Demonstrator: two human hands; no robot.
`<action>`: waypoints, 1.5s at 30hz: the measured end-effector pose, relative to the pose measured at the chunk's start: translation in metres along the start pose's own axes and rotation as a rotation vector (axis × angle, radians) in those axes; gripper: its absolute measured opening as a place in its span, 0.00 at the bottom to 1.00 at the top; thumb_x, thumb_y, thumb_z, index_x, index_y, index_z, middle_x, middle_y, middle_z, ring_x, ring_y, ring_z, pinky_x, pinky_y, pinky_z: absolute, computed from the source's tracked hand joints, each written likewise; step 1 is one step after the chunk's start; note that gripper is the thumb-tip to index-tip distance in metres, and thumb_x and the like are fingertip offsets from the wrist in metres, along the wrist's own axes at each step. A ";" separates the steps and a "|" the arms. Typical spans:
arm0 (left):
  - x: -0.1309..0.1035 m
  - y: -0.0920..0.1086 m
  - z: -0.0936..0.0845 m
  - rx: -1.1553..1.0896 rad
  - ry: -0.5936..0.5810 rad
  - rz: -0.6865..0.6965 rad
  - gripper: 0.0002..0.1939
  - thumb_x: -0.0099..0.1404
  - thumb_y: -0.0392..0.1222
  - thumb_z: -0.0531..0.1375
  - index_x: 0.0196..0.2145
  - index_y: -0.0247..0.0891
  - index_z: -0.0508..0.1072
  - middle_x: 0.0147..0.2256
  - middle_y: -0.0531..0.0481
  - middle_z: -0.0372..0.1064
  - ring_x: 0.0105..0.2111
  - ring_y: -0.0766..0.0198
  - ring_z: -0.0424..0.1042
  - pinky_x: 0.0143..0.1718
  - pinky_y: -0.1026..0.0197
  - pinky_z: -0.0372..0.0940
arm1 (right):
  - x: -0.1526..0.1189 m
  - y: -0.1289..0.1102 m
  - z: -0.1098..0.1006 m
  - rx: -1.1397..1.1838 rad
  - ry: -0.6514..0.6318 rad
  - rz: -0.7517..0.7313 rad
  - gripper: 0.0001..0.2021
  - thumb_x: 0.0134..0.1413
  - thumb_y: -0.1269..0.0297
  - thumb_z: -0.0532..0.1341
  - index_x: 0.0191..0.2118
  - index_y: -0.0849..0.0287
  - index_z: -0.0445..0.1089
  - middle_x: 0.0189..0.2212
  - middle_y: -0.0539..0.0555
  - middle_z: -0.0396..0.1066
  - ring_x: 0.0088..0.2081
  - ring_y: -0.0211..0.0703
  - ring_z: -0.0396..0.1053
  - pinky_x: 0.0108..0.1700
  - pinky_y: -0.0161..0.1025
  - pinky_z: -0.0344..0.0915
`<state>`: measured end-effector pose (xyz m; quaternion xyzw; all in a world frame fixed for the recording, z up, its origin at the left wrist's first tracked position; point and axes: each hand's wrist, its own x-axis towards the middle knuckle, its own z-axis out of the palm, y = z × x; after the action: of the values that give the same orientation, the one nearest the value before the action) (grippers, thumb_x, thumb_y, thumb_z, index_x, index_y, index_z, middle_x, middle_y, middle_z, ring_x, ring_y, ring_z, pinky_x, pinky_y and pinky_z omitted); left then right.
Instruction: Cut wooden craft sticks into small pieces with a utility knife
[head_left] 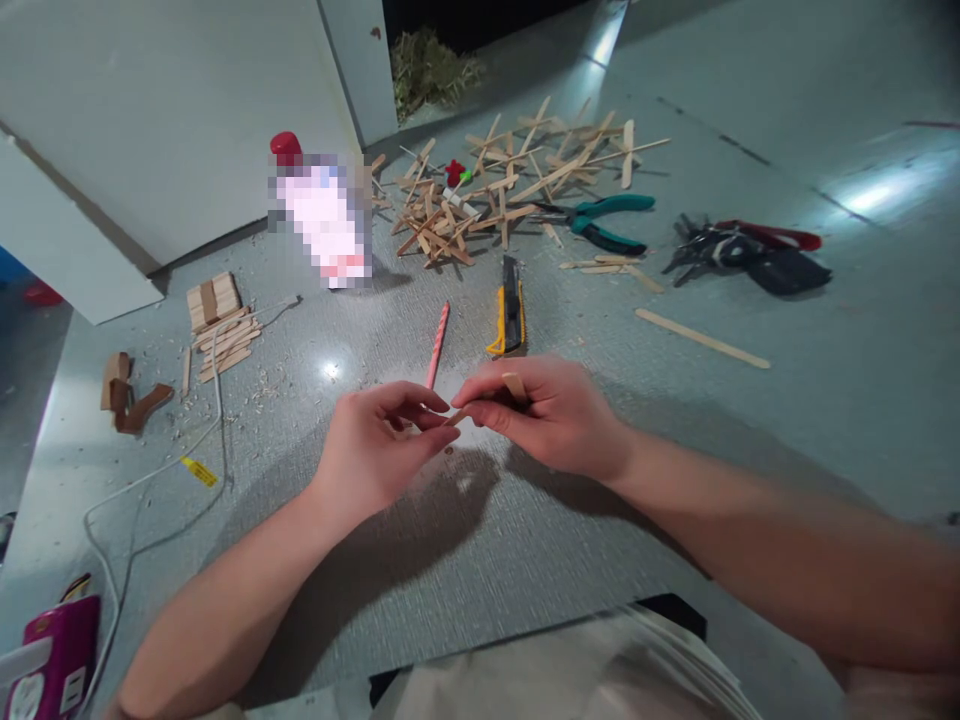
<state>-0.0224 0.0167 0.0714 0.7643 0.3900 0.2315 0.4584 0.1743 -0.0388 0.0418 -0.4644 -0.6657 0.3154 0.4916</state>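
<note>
Both my hands meet over the near middle of the table, with a wooden craft stick (458, 416) between them. My left hand (382, 440) pinches one end between thumb and fingers. Fingers curled, my right hand (544, 415) grips the stick; a piece of wood pokes up out of that fist, and whether it is the same stick is hidden. Just beyond my fingers lie a pink striped pencil (438, 345) and a yellow and black utility knife (511, 308).
Past the knife lies a heap of crossed craft sticks (517, 170). Teal-handled pliers (607, 222), a black and red tool (750, 252) and a loose stick (701, 338) lie right. Stacked sticks (225, 325), a white cable (219, 385) and a magenta box (64, 650) are left.
</note>
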 end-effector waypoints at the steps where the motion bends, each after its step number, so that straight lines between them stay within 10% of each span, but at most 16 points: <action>1: 0.000 0.000 -0.001 0.027 0.015 0.021 0.05 0.56 0.36 0.70 0.32 0.39 0.79 0.26 0.53 0.78 0.24 0.68 0.74 0.25 0.66 0.66 | 0.000 0.001 0.000 -0.008 0.001 -0.019 0.05 0.61 0.67 0.63 0.37 0.56 0.77 0.27 0.48 0.77 0.25 0.33 0.69 0.27 0.32 0.62; 7: 0.004 0.001 -0.008 0.151 0.047 0.319 0.12 0.55 0.38 0.74 0.37 0.39 0.79 0.34 0.51 0.76 0.32 0.67 0.74 0.35 0.63 0.70 | 0.004 0.004 -0.009 -0.038 -0.033 -0.158 0.04 0.61 0.65 0.65 0.38 0.52 0.79 0.34 0.51 0.81 0.32 0.38 0.76 0.34 0.35 0.71; 15: 0.002 0.006 -0.014 0.024 0.019 0.151 0.11 0.58 0.38 0.71 0.39 0.38 0.80 0.32 0.51 0.79 0.30 0.67 0.77 0.35 0.65 0.72 | 0.006 0.001 -0.021 -0.107 0.025 -0.297 0.07 0.60 0.69 0.65 0.39 0.51 0.80 0.36 0.53 0.81 0.34 0.38 0.79 0.37 0.35 0.76; 39: 0.002 -0.002 -0.008 0.103 -0.011 0.167 0.06 0.63 0.39 0.68 0.39 0.38 0.81 0.30 0.51 0.80 0.27 0.66 0.76 0.30 0.65 0.70 | 0.000 0.007 -0.011 -0.086 0.071 -0.074 0.05 0.62 0.65 0.63 0.43 0.53 0.76 0.34 0.48 0.78 0.22 0.31 0.62 0.25 0.35 0.59; 45: 0.004 -0.019 -0.001 0.212 0.017 0.267 0.11 0.68 0.41 0.63 0.47 0.38 0.80 0.33 0.46 0.81 0.30 0.63 0.79 0.32 0.63 0.70 | -0.004 0.010 -0.002 0.131 0.029 0.116 0.18 0.64 0.60 0.61 0.58 0.52 0.65 0.35 0.47 0.68 0.23 0.30 0.58 0.23 0.33 0.54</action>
<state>-0.0274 0.0258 0.0551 0.8514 0.3111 0.2544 0.3370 0.1797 -0.0390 0.0327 -0.4734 -0.6084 0.3794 0.5117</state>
